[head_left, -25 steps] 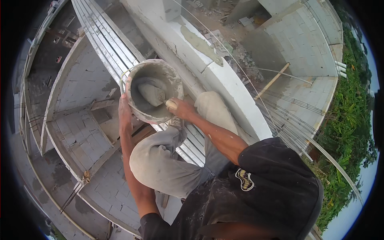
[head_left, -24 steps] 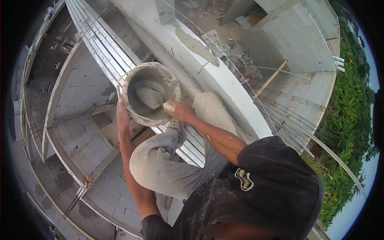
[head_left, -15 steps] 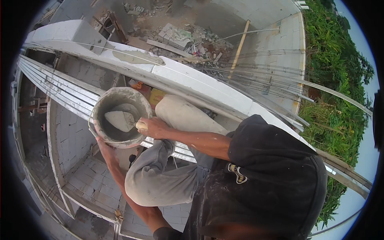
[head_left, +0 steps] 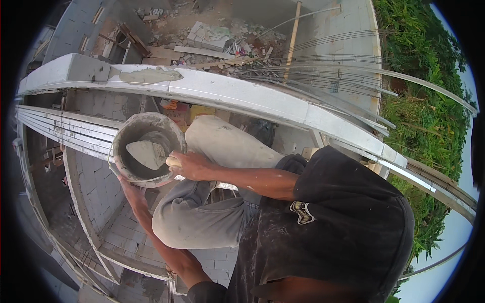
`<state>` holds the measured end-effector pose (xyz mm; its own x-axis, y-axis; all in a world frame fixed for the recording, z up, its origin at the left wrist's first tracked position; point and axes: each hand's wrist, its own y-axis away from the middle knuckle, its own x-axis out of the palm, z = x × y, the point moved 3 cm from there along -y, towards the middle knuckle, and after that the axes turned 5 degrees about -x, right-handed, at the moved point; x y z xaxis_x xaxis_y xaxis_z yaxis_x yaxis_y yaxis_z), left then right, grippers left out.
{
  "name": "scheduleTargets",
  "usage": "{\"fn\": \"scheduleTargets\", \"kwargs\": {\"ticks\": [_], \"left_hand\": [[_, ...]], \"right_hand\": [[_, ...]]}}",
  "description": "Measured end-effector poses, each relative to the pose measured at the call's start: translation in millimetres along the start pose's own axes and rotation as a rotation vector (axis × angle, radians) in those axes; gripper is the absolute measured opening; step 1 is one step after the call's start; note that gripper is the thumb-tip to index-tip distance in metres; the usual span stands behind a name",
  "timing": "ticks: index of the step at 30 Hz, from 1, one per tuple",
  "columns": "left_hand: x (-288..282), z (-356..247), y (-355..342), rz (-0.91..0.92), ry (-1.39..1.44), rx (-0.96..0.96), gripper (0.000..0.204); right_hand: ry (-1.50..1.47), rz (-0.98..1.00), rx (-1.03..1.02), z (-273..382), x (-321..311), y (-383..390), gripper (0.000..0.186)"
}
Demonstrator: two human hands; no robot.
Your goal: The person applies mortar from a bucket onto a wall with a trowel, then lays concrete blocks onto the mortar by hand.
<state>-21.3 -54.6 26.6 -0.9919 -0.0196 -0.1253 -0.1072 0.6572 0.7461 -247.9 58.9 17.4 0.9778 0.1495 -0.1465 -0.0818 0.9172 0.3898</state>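
A mortar-smeared round bucket (head_left: 157, 126) stands left of my knees, its mouth turned up toward me. Inside it lies a pointed masonry trowel (head_left: 144, 153), its blade coated in grey. My right hand (head_left: 193, 165) is closed around the trowel's light handle at the bucket's right rim. Low on the bucket's left side, my left hand (head_left: 132, 191) presses against the outer wall near the thin wire handle; its fingers are partly hidden by the bucket. How much mortar lies at the bottom is hard to tell.
A white block wall (head_left: 237, 92) runs across beyond my knees, with a patch of grey mortar (head_left: 151, 76) on top. Metal channels (head_left: 65, 123) stretch left behind the bucket. Rooms lie far below on both sides, with rubble (head_left: 212, 38) beyond the wall. Thin rods stick out at right.
The view has shifted, so the wall appears lower and the bucket slightly further left. Both hands keep their hold; the trowel remains inside the bucket.
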Motion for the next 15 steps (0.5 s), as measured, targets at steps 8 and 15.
{"fn": "scheduleTargets", "kwargs": {"ticks": [8, 15], "left_hand": [[-21, 6, -17, 0.103, 0.089, 0.137, 0.058], [-5, 14, -12, 0.097, 0.099, 0.144, 0.060]], "right_hand": [[0.140, 0.137, 0.058, 18, -22, -2, 0.051], [0.021, 0.133, 0.002, 16, -41, 3, 0.062]]}}
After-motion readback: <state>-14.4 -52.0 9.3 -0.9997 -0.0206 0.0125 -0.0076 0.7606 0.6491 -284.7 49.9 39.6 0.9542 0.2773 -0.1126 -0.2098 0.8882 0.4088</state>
